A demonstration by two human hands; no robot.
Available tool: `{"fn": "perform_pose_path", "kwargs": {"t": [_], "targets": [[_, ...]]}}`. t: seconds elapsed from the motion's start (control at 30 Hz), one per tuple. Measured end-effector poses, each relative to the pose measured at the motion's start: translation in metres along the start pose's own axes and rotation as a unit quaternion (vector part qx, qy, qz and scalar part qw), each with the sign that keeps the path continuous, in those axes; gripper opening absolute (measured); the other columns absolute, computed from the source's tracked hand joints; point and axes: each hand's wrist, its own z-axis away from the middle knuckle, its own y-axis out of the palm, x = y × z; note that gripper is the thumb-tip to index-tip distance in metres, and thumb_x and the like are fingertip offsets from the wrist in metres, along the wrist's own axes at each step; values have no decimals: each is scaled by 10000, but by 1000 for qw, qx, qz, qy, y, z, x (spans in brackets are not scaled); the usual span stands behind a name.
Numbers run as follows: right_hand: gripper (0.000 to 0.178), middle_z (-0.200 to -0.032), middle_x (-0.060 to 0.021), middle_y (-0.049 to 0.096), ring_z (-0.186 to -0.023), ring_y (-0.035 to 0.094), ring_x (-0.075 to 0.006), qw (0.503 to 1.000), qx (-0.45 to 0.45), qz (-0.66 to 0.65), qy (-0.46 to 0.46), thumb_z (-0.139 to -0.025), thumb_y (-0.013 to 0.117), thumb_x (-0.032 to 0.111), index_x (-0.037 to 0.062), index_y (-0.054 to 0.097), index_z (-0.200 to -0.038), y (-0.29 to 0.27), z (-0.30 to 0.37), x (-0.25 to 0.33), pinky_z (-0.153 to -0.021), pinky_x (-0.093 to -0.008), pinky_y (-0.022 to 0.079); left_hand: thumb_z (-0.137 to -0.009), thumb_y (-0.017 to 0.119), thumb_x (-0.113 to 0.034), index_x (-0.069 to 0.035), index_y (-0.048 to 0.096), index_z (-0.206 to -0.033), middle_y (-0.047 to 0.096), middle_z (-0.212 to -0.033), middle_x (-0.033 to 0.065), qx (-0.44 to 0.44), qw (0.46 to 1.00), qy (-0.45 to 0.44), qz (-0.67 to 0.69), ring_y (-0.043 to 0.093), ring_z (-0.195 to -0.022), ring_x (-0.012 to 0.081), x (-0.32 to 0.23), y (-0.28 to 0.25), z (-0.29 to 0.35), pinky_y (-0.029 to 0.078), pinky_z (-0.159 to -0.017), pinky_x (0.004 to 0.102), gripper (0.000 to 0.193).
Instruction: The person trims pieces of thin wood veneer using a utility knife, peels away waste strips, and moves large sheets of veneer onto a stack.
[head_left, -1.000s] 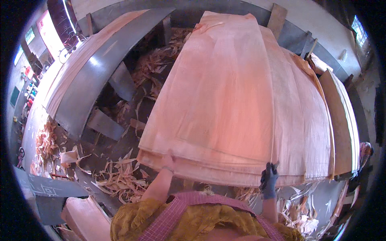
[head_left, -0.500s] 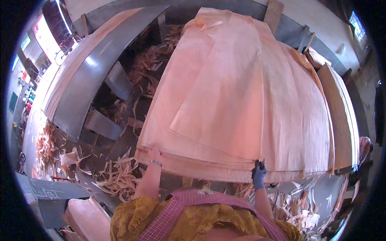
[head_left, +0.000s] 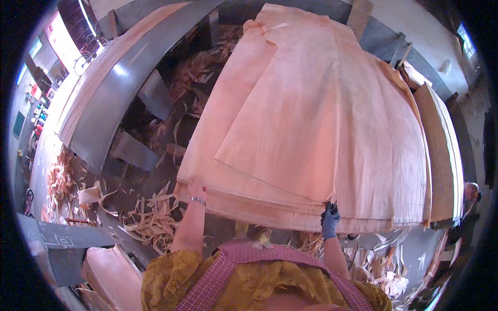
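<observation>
A broad stack of thin pinkish wood veneer sheets [head_left: 290,119] lies in front of me, its layered edge toward my body. My right hand [head_left: 330,218], in a grey-blue glove with dark fingertips, is closed on the near edge of a veneer sheet. From there, the top sheet's edge slants up to the left, leaving lower layers exposed. My left hand [head_left: 197,189], bare with a band at the wrist, rests at the stack's near left corner. Its fingers are too indistinct to tell whether they grip a sheet.
To the left runs a long grey metal-topped bench [head_left: 111,98] carrying more veneer. Shredded veneer scraps [head_left: 153,220] litter the floor. Another stack of boards [head_left: 441,155] stands at the right, and a veneer bundle [head_left: 111,274] lies at the lower left.
My right hand has shifted slightly left and up with the sheet edge. The fanned edges between my hands now show fewer lines. My left hand stays at the corner, a little higher.
</observation>
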Motion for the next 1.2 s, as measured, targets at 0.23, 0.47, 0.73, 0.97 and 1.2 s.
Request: {"fn": "perform_pose_path", "kwargs": {"t": [0.23,0.47,0.73,0.97,1.2], "targets": [[153,-584,32,492,-430,405,-64,996,-1,-68,-55,-935,644,243,151,642,-1056,29,16,-12,-373,-241,303,-916,603,-195,-85,601,-845,473,-651,-30,97,981,130,110,434,-526,123,36,-43,-72,375,-439,292,132],[260,-500,29,438,-358,371,-82,998,-57,-14,2,-880,707,379,181,558,-803,22,14,-22,-335,-244,254,-836,704,-215,35,634,-876,640,-769,77,-53,991,116,-38,569,-573,169,14,-13,-34,460,-482,320,263],[201,-534,26,449,-396,381,-71,998,-68,12,-2,-915,666,337,163,566,-921,42,19,-30,-353,-247,269,-837,675,-234,19,644,-913,662,-823,72,-46,990,83,-104,615,-712,163,6,-30,-63,498,-660,324,266],[341,-869,-100,638,-745,587,-189,982,1,183,-53,-967,572,329,37,631,-1132,-2,-35,-119,-654,-313,462,-870,615,-390,32,609,-1176,671,-1119,85,-115,817,204,-528,619,-999,219,20,-48,-131,462,-855,353,522],[383,-1027,-137,659,-911,598,-238,967,-12,235,-101,-961,581,326,-12,610,-1137,10,-16,-114,-827,-337,468,-851,637,-390,-32,594,-1258,647,-1207,107,-138,901,105,-397,630,-1022,234,10,-36,-135,495,-844,375,544]]}}
